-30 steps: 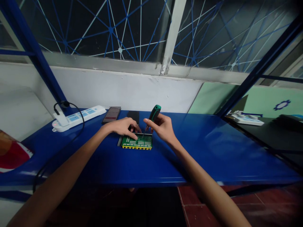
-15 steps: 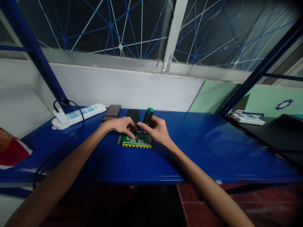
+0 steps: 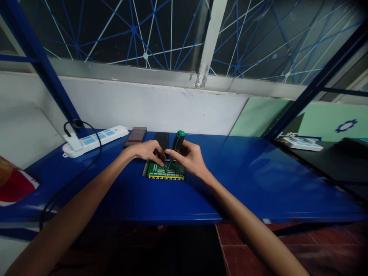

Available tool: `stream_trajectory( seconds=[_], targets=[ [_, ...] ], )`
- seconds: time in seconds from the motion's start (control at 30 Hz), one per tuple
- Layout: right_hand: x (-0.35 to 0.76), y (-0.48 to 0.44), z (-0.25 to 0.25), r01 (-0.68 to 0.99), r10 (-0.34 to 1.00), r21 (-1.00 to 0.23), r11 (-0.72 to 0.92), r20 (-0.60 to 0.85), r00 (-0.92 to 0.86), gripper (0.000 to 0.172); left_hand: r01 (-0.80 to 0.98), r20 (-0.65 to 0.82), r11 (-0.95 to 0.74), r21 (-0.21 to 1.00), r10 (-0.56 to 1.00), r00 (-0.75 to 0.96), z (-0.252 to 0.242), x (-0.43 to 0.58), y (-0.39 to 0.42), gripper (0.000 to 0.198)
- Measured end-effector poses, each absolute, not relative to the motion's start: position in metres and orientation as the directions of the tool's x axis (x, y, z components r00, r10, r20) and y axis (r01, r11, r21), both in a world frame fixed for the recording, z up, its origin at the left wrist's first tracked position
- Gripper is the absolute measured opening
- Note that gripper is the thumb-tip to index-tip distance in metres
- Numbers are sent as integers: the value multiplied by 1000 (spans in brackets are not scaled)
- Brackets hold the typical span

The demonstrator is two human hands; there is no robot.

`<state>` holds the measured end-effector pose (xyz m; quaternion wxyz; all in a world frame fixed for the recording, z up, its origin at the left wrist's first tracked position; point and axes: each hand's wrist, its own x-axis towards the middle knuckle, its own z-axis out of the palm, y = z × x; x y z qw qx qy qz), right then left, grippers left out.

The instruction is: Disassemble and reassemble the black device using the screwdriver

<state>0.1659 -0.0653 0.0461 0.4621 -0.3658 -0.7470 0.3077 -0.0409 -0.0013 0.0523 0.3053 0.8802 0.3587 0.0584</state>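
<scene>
A green circuit board [image 3: 156, 168] with a yellow strip of connectors along its near edge lies flat on the blue table. My left hand [image 3: 148, 150] is over its far left part, the thumb down on the board and the other fingers curled at its far edge. Held in my right hand [image 3: 191, 155] is a screwdriver [image 3: 178, 141] with a green and black handle. It stands tilted, its thin shaft pointing down at the middle of the board near my left thumb. Whether the tip sits in a screw is too small to tell.
Behind my hands lie a phone [image 3: 135, 137] and a dark flat object [image 3: 161, 140]. A white power strip [image 3: 97, 141] with a black cable [image 3: 99, 153] stands at the back left. The blue tabletop [image 3: 244, 176] stretches right; a red and white object [image 3: 17, 184] is at far left.
The screwdriver handle has tipped slightly to the left in my right hand. My left fingers have shifted a little; the board has stayed in place.
</scene>
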Motion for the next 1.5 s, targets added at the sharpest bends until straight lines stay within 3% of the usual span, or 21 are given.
stream_trajectory(
  seconds=[0.33,0.57,0.7,0.83,0.93,1.07,1.23,1.4,1.5],
  targets=[
    [175,-67,57,244,766,-769,590,439,-469,30,620,-137,-531,578,686,715,53,-35,-7,32],
    [185,-69,68,77,766,-900,429,318,-558,33,552,-110,-461,695,691,715,36,-25,-7,35],
    [193,-71,77,90,749,-909,406,275,-603,34,533,-93,-423,733,713,695,31,-16,-12,34],
    [201,-72,82,97,734,-925,368,224,-641,45,525,-78,-483,701,679,730,35,-15,-14,37],
    [205,-72,82,62,727,-941,333,214,-653,55,471,9,-523,711,676,737,47,-18,-15,35],
    [206,-72,82,17,693,-954,299,205,-691,61,274,134,-489,828,648,749,66,-20,-24,23],
    [205,-71,83,7,686,-962,274,190,-703,58,293,-14,-442,848,534,846,65,-12,-36,19],
    [201,-74,83,-23,674,-972,236,180,-717,52,222,3,-372,901,518,855,52,-5,-37,20],
    [198,-76,80,-27,694,-962,272,216,-687,42,227,28,-412,882,528,849,51,-5,-35,19]
  ],
)
